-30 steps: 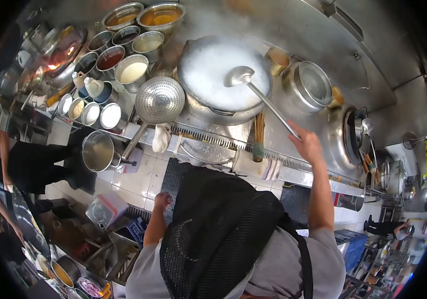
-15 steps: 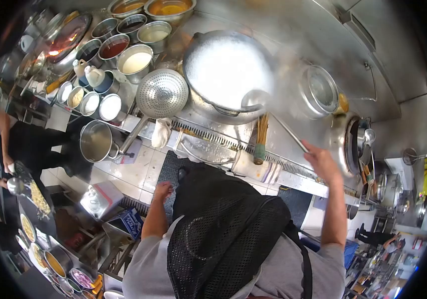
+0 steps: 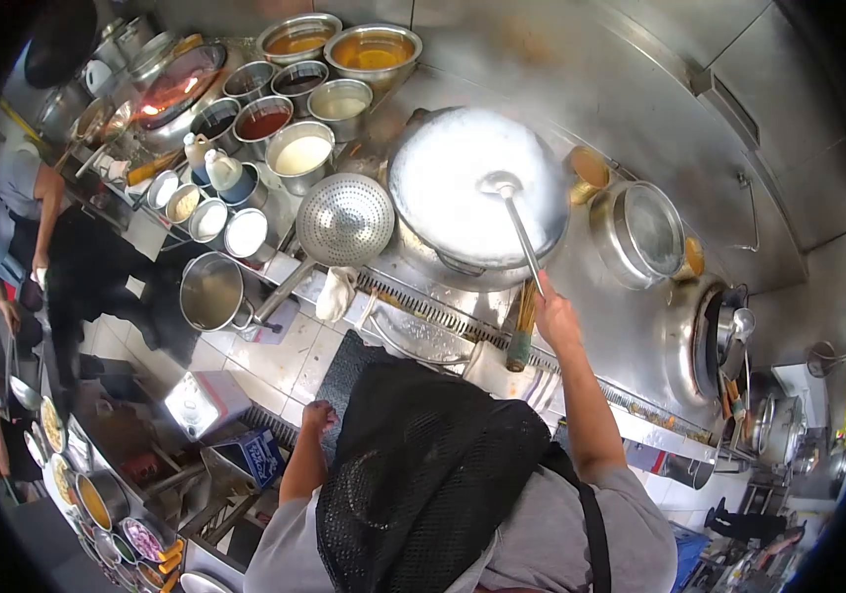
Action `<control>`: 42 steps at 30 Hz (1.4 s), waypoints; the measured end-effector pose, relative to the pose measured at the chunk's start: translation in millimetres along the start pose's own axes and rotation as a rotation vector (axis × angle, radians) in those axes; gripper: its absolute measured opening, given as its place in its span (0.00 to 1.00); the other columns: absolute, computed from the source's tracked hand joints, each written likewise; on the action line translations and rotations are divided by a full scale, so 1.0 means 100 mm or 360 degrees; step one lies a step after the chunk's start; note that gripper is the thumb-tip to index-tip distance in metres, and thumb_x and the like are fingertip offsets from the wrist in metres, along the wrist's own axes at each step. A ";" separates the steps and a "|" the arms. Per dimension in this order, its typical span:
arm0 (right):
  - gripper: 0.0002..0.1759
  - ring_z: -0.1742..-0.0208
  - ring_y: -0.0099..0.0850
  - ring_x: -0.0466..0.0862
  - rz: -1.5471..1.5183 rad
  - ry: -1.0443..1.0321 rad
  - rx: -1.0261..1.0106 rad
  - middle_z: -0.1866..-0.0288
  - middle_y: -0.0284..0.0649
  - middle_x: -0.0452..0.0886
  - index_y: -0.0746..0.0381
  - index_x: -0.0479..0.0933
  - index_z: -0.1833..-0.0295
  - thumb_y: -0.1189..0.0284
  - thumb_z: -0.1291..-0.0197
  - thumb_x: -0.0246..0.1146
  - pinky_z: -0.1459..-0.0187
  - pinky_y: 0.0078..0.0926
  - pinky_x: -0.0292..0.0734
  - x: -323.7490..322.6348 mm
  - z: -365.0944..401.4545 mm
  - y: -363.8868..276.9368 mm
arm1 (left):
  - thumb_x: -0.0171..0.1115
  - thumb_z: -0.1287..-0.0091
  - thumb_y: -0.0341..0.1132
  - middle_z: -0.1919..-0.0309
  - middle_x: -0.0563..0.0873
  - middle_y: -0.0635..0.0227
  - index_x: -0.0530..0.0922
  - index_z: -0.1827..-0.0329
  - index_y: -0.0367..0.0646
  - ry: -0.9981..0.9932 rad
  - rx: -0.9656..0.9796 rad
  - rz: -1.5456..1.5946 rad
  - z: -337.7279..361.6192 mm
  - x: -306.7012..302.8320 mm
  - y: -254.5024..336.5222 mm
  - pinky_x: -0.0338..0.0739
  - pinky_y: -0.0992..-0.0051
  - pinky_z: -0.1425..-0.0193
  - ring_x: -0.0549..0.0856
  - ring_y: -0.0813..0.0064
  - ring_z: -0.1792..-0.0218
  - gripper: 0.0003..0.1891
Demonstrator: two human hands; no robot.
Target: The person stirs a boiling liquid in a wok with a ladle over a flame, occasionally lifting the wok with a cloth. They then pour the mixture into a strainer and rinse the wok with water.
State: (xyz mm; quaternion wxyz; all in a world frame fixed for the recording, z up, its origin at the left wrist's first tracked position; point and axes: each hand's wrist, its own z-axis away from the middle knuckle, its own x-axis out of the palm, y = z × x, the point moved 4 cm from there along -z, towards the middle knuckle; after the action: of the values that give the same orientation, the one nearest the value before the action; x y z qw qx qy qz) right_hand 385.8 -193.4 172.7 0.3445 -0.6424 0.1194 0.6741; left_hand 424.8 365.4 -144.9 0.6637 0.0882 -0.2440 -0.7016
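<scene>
My right hand (image 3: pixel 557 321) is closed around the handle of a metal ladle (image 3: pixel 522 225). The ladle's bowl rests in the white, frothy surface inside a large wok (image 3: pixel 443 259). Steam blurs the wok's far rim. My left hand (image 3: pixel 319 417) hangs low beside my body with its fingers curled in, and nothing shows in it. Just left of the wok, a round perforated strainer (image 3: pixel 347 219) lies across a pot (image 3: pixel 213 291), its long handle toward me. Below my right hand, a bamboo brush (image 3: pixel 522 336) leans at the stove's front edge.
Sauce bowls (image 3: pixel 301 156) and several small tubs (image 3: pixel 245 232) crowd the counter's left. A cloth (image 3: pixel 336 294) hangs over the stove edge. Right of the wok stands a metal pot (image 3: pixel 648 229). A co-worker (image 3: pixel 23 198) is at far left; a metal tin (image 3: pixel 208 403) stands behind me.
My right hand has moved left with the ladle, whose bowl has swung from the wok's near right edge toward its middle. The view has shifted. My left hand still hangs low.
</scene>
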 end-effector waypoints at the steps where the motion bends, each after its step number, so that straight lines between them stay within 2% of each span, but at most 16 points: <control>1: 0.30 0.56 0.58 0.82 -0.0010 0.0011 -0.0008 0.58 0.58 0.82 0.44 0.60 0.25 0.63 0.33 0.54 0.51 0.54 0.76 0.02 -0.07 -0.02 | 0.54 0.35 0.25 0.81 0.74 0.73 0.71 0.73 0.46 -0.0070 -0.0013 0.0172 -0.05 -0.02 -0.03 0.62 0.83 0.88 0.74 0.80 0.85 0.08; 2: 0.30 0.56 0.58 0.82 -0.0032 0.0027 -0.0015 0.58 0.58 0.82 0.45 0.60 0.25 0.63 0.32 0.54 0.51 0.54 0.76 0.07 -0.16 -0.03 | 0.54 0.35 0.25 0.81 0.74 0.73 0.71 0.73 0.46 -0.0068 0.0004 0.0168 0.00 0.00 0.03 0.62 0.83 0.88 0.74 0.80 0.85 0.08; 4: 0.30 0.56 0.59 0.82 -0.0070 0.0051 -0.0026 0.58 0.58 0.83 0.45 0.60 0.25 0.62 0.32 0.54 0.51 0.54 0.76 0.15 -0.31 -0.08 | 0.53 0.35 0.25 0.81 0.73 0.73 0.70 0.73 0.46 -0.0122 0.0457 -0.0861 0.20 0.12 0.22 0.61 0.83 0.88 0.73 0.82 0.85 0.08; 7: 0.29 0.56 0.60 0.81 -0.0213 0.0111 -0.0091 0.60 0.59 0.83 0.48 0.62 0.26 0.63 0.32 0.54 0.49 0.55 0.74 0.26 -0.52 -0.19 | 0.54 0.35 0.26 0.82 0.74 0.73 0.73 0.72 0.45 -0.0084 0.0433 -0.0831 0.26 0.17 0.21 0.60 0.82 0.89 0.72 0.82 0.86 0.07; 10: 0.28 0.67 0.53 0.84 -0.0389 0.0334 -0.0324 0.67 0.56 0.83 0.52 0.65 0.27 0.65 0.32 0.55 0.59 0.49 0.79 0.23 -0.62 -0.36 | 0.57 0.36 0.29 0.83 0.75 0.74 0.76 0.71 0.45 -0.0043 0.0398 -0.1045 0.27 0.14 0.26 0.62 0.79 0.89 0.71 0.82 0.88 0.05; 13: 0.28 0.85 0.30 0.76 -0.1000 -0.0073 0.0022 0.75 0.47 0.79 0.57 0.66 0.27 0.66 0.32 0.57 0.80 0.32 0.76 -0.03 -0.46 -0.64 | 0.58 0.38 0.31 0.84 0.75 0.74 0.76 0.74 0.45 0.0067 0.0574 -0.1074 0.38 0.23 0.31 0.63 0.77 0.88 0.71 0.81 0.89 0.06; 14: 0.28 0.85 0.30 0.76 -0.1010 -0.0066 0.0046 0.75 0.47 0.79 0.57 0.66 0.27 0.66 0.32 0.57 0.80 0.32 0.76 -0.05 -0.45 -0.64 | 0.58 0.38 0.31 0.84 0.75 0.74 0.76 0.74 0.45 0.0057 0.0568 -0.1098 0.30 0.20 0.29 0.63 0.77 0.88 0.71 0.81 0.89 0.06; 18: 0.28 0.76 0.37 0.82 -0.0860 -0.0085 -0.0053 0.72 0.50 0.82 0.54 0.66 0.28 0.65 0.32 0.57 0.68 0.37 0.81 0.12 -0.42 -0.45 | 0.57 0.37 0.30 0.84 0.76 0.74 0.77 0.73 0.44 -0.0150 0.0642 -0.1048 0.35 0.29 0.41 0.64 0.78 0.87 0.74 0.80 0.87 0.06; 20: 0.28 0.63 0.46 0.85 -0.0452 0.0318 -0.0523 0.62 0.53 0.84 0.48 0.67 0.28 0.63 0.33 0.58 0.55 0.43 0.80 0.18 -0.37 -0.42 | 0.57 0.37 0.30 0.84 0.76 0.74 0.77 0.73 0.44 -0.0183 0.0640 -0.1060 0.31 0.39 0.49 0.64 0.79 0.86 0.75 0.79 0.86 0.06; 22: 0.28 0.53 0.51 0.82 -0.0425 0.0221 -0.0420 0.56 0.51 0.84 0.42 0.67 0.28 0.63 0.34 0.59 0.49 0.46 0.77 0.18 -0.26 -0.36 | 0.57 0.37 0.29 0.83 0.75 0.74 0.76 0.74 0.44 -0.0291 0.1195 -0.1071 0.25 0.51 0.60 0.65 0.80 0.84 0.77 0.79 0.83 0.06; 28: 0.28 0.55 0.49 0.83 -0.0067 0.0121 -0.0248 0.52 0.47 0.82 0.37 0.69 0.30 0.66 0.36 0.59 0.50 0.45 0.78 -0.03 0.10 -0.25 | 0.57 0.35 0.30 0.78 0.79 0.71 0.77 0.66 0.41 -0.0203 0.0621 -0.0996 0.18 0.77 0.91 0.68 0.81 0.78 0.77 0.81 0.79 0.03; 31: 0.28 0.57 0.48 0.83 -0.0024 0.0144 -0.0296 0.52 0.45 0.80 0.36 0.69 0.31 0.67 0.36 0.59 0.54 0.45 0.79 -0.22 0.24 -0.12 | 0.59 0.37 0.31 0.76 0.80 0.70 0.78 0.63 0.39 -0.0202 0.0635 -0.0663 0.15 0.87 0.94 0.69 0.81 0.77 0.77 0.81 0.79 0.04; 34: 0.28 0.59 0.47 0.83 0.0199 0.0094 -0.0254 0.55 0.45 0.80 0.36 0.69 0.31 0.67 0.36 0.59 0.56 0.45 0.80 -0.53 0.42 -0.07 | 0.61 0.39 0.29 0.75 0.81 0.69 0.78 0.58 0.36 -0.0134 0.0705 -0.0856 0.16 0.89 0.96 0.69 0.80 0.77 0.78 0.80 0.78 0.08; 35: 0.28 0.59 0.47 0.83 0.0273 0.0083 -0.0225 0.56 0.45 0.80 0.36 0.70 0.31 0.66 0.36 0.60 0.57 0.44 0.80 -0.61 0.47 -0.04 | 0.62 0.40 0.28 0.72 0.82 0.67 0.77 0.49 0.33 -0.0165 0.0608 -0.0807 -0.01 0.79 0.86 0.69 0.80 0.77 0.78 0.79 0.78 0.16; 38: 0.27 0.60 0.48 0.83 0.0349 0.0066 -0.0197 0.58 0.46 0.80 0.37 0.70 0.31 0.66 0.36 0.60 0.58 0.45 0.79 -0.81 0.62 0.02 | 0.62 0.40 0.28 0.71 0.82 0.66 0.74 0.45 0.32 -0.0228 0.0347 -0.0741 -0.13 0.63 0.65 0.70 0.81 0.78 0.79 0.78 0.78 0.19; 42: 0.25 0.61 0.51 0.83 0.0259 0.0095 -0.0152 0.58 0.48 0.82 0.39 0.72 0.33 0.67 0.36 0.61 0.58 0.45 0.79 -1.12 0.82 0.01 | 0.62 0.40 0.28 0.73 0.81 0.67 0.75 0.49 0.34 -0.0083 0.0228 -0.0585 -0.01 0.53 0.46 0.70 0.80 0.79 0.79 0.78 0.79 0.16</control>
State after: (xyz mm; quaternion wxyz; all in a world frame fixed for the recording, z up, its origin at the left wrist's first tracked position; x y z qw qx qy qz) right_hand 313.3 -179.5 290.6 0.2539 -0.6660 0.1490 0.6854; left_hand 460.5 313.8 -114.1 0.5100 0.1601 -0.2901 -0.7938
